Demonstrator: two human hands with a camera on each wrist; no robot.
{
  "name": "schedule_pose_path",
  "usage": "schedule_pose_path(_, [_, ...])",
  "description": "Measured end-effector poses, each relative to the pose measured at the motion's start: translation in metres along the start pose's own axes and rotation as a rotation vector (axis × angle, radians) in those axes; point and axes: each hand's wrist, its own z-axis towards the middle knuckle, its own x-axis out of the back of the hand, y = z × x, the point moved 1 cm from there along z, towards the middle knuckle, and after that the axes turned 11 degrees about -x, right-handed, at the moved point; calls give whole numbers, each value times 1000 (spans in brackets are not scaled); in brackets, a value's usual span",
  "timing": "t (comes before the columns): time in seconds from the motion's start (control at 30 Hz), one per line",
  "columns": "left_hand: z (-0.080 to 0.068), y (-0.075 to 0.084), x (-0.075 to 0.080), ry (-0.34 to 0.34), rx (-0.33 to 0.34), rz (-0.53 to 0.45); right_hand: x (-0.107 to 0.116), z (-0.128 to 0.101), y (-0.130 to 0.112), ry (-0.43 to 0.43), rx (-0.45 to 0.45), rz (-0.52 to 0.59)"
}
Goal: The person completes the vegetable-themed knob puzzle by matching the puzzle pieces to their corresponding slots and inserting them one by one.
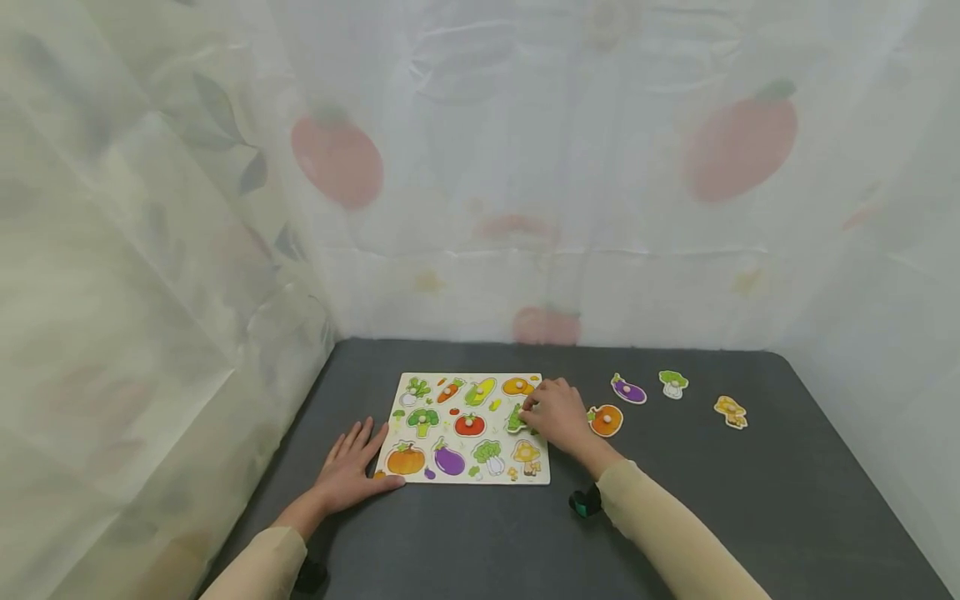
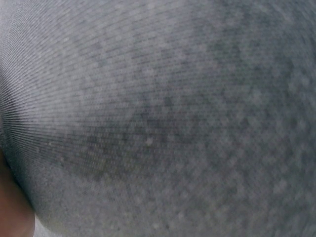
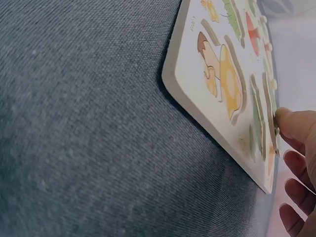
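While the left hand (image 1: 351, 471) lay flat on the dark desk (image 1: 750, 500), fingers straight and spread, its fingertips touched the near-left corner of the puzzle board (image 1: 468, 427). The right hand (image 1: 553, 414) hovered over the board's right edge, fingers curled and pinching a green piece (image 1: 516, 419) by its peg, right at the board's surface. In the right wrist view, a fingertip (image 3: 296, 124) pressed against the piece's peg. Just beside that hand lay an orange round piece (image 1: 606, 420). Farther right sat 3 more: an eggplant piece (image 1: 628, 389), a green-topped piece (image 1: 672, 383) and a yellow piece (image 1: 731, 411).
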Motion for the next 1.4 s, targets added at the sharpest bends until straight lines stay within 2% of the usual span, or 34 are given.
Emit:
schedule_pose_path(0.33, [0, 3, 4, -19, 12, -4, -6, -2, -1, 15, -4, 8])
schedule_pose_path(0.67, [-1, -1, -2, 26, -42, -61, -11, 0, -2, 25, -25, 6])
schedule_pose_path(1.4, [0, 1, 2, -6, -10, -35, -7, -2, -4, 14, -49, 8])
